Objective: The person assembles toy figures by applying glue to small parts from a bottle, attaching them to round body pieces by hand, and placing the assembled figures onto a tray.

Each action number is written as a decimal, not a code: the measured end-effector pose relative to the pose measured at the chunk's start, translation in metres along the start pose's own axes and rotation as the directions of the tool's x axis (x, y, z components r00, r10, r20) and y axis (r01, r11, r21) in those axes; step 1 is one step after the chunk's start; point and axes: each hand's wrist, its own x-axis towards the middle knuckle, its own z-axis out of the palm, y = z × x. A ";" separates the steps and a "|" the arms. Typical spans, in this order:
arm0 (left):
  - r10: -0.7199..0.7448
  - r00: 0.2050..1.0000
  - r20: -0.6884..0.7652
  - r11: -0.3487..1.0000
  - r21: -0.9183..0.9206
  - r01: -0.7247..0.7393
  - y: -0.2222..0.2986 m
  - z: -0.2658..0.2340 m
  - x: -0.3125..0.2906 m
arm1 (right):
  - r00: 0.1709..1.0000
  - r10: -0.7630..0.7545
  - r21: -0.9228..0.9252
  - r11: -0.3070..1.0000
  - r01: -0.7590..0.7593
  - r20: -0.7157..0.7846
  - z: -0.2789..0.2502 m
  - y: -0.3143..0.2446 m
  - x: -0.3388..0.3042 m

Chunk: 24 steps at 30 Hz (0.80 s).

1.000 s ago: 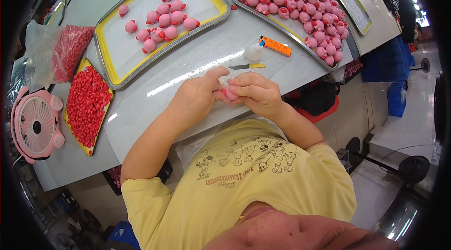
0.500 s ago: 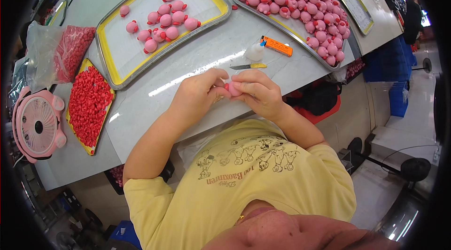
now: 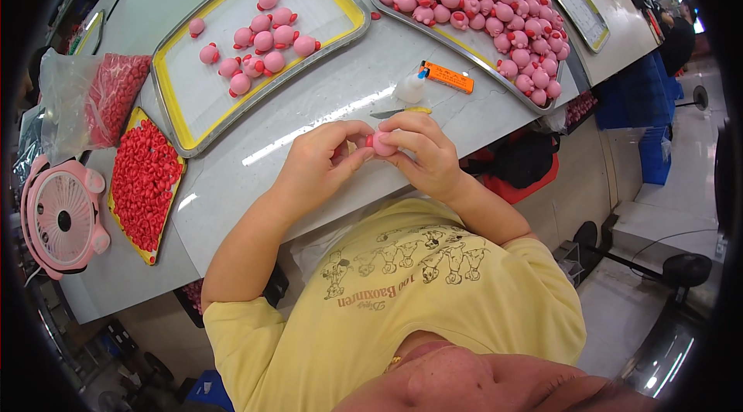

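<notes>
Over the near table edge, my right hand pinches a round pink toy body between thumb and fingers. At its left side is a small red part, pressed against the ball. My left hand has its index finger and thumb tips at that red part; its other fingers are curled. Just beyond my hands lie a small knife with a yellow handle, a white squeeze bottle with a blue tip and an orange box.
A yellow-rimmed tray at the far left holds several pink toys. Another metal tray, at the far right, is heaped with them. Red pieces fill a tray beside a pink fan. Behind stands a clear bag of red pieces.
The view has shifted slightly. My left thumb has moved a little away from its index finger, and the ball has turned slightly in my right hand.
</notes>
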 end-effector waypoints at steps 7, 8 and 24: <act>-0.446 0.882 0.150 0.678 -0.587 0.443 -0.003 -0.015 0.010 | 0.991 0.097 -0.086 0.991 -0.105 -0.097 -0.005 -0.009 0.001; -0.473 0.877 0.085 0.516 -0.780 0.354 -0.012 -0.019 0.011 | 0.988 0.094 -0.100 0.989 -0.106 -0.119 -0.008 -0.009 0.000; -0.311 0.950 0.004 -0.609 -0.769 -0.196 0.001 -0.061 0.024 | 0.885 0.020 -0.858 0.235 -0.457 -0.466 -0.176 0.082 0.034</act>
